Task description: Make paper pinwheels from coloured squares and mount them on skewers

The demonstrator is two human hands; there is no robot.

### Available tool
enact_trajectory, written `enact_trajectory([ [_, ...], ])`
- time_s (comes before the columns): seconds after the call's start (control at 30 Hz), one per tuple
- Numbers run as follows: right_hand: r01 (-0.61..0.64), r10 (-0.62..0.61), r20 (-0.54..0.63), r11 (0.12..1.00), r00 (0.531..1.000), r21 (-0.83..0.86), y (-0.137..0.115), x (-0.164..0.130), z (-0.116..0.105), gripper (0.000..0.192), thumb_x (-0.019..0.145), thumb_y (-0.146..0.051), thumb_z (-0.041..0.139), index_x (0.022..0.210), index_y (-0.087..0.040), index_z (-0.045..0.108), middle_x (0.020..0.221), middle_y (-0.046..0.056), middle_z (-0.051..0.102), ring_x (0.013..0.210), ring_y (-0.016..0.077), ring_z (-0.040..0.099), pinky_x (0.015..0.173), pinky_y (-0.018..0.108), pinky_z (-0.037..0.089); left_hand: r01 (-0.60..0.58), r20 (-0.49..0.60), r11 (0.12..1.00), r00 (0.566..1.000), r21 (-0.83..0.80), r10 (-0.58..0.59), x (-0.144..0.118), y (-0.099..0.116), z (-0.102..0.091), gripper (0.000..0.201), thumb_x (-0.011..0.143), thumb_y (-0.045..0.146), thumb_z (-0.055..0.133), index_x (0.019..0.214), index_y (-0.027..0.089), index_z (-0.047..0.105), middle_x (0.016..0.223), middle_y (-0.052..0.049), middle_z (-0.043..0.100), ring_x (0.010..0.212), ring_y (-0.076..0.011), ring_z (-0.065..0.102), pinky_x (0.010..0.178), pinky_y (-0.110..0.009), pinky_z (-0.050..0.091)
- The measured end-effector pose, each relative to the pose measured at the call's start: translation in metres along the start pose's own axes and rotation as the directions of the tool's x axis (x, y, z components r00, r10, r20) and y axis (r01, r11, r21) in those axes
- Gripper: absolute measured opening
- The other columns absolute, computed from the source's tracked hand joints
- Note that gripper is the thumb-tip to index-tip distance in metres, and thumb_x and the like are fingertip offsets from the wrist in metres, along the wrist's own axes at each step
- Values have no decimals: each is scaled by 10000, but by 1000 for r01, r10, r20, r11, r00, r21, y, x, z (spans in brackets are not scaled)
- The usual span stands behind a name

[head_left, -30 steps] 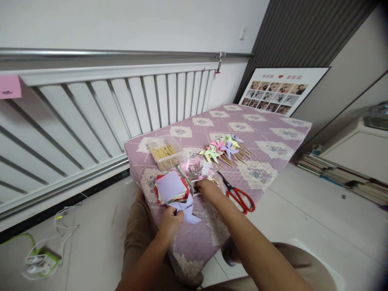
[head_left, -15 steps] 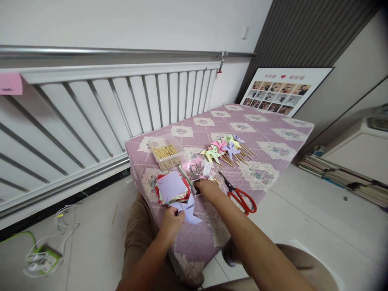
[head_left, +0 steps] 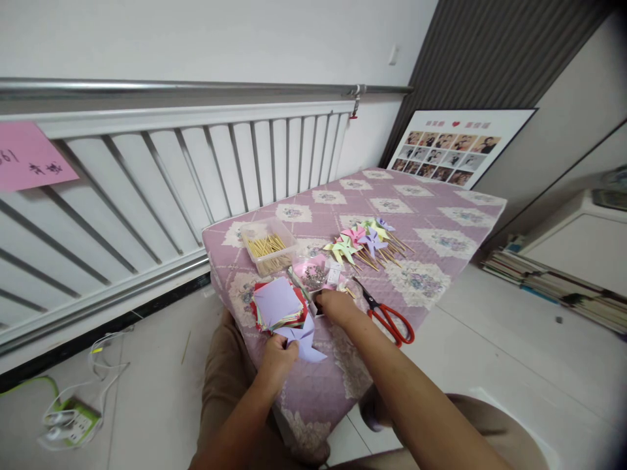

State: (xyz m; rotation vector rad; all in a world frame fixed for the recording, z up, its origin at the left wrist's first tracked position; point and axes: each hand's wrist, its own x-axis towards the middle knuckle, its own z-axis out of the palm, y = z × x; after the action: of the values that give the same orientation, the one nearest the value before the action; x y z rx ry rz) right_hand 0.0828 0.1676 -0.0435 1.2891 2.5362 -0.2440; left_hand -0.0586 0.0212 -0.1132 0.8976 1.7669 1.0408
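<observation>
- Two hands at work over the near end of the quilted table (head_left: 441, 225).
- Left hand (head_left: 278, 360) pinched shut on a lilac folded paper (head_left: 304, 341), held at the table's near edge.
- Right hand (head_left: 335, 303) just beyond, fingertips down at a small white tray (head_left: 316, 307); grip hidden, cannot tell.
- Stack of coloured paper squares (head_left: 277, 303) left of that hand, red scissors (head_left: 386, 313) right of it.
- Farther on: clear box of sticks (head_left: 267, 246), finished pinwheels (head_left: 362, 239) mid-table.
</observation>
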Motion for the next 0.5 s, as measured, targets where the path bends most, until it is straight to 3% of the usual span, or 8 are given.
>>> enact_trajectory([
  [0.33,10,-2,-62,993,998,120,3,1,4,235,916,-314,565,1092,-162,604,1098,59,638,932,194,634,810,402,529,4,-5,1000,1000,11,-3,-2,4,-1,175,709,285,502,569,184,523,481,39,491,455,-106,410,471,-229,296],
  [0.5,54,-8,-169,962,986,266,7,-7,0,175,913,-229,507,877,-140,654,915,57,676,823,164,618,752,296,464,-10,3,1000,1000,-5,10,-2,1,-1,167,708,290,501,581,185,525,506,40,493,475,-108,418,480,-228,307],
])
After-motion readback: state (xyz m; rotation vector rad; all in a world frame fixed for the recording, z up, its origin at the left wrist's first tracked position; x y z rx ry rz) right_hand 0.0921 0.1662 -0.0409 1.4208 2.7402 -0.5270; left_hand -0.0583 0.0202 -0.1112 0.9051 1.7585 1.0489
